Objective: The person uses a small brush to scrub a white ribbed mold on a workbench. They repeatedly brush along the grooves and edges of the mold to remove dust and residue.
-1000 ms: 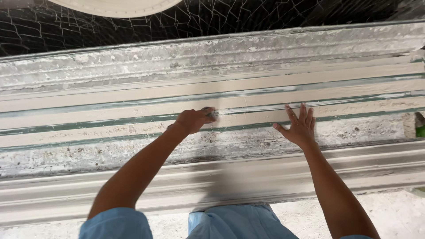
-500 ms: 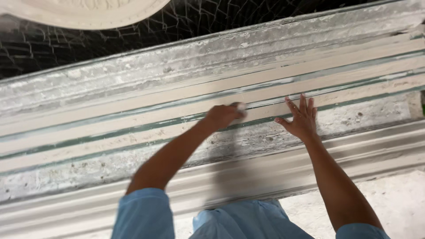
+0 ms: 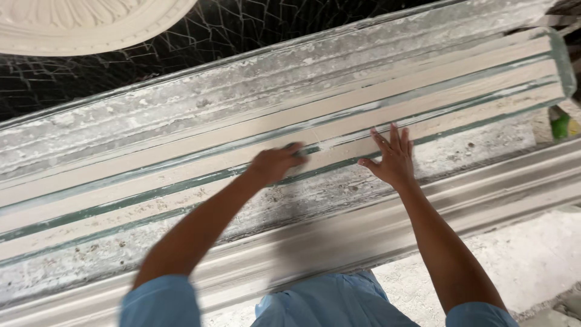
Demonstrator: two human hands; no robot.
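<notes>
A long ribbed mould (image 3: 181,175), pale with green-grey stripes and crusted with white plaster, runs across the view from lower left to upper right. My left hand (image 3: 273,163) rests on one of its pale strips with the fingers curled around a small dark object (image 3: 296,149) that is mostly hidden. My right hand (image 3: 390,158) lies flat on the same strip a little to the right, fingers spread, holding nothing. A scuffed white patch (image 3: 325,144) shows between the two hands.
A round white plaster ornament (image 3: 91,24) lies at the top left over dark wire mesh (image 3: 242,30). A long white moulding (image 3: 363,224) runs along the near side. A green object (image 3: 560,123) sits at the right edge. Dusty floor (image 3: 526,260) shows at lower right.
The view has tilted and shifted, so the mould now slants. My left hand has slid right along the strip toward my right hand, which stays flat in place.
</notes>
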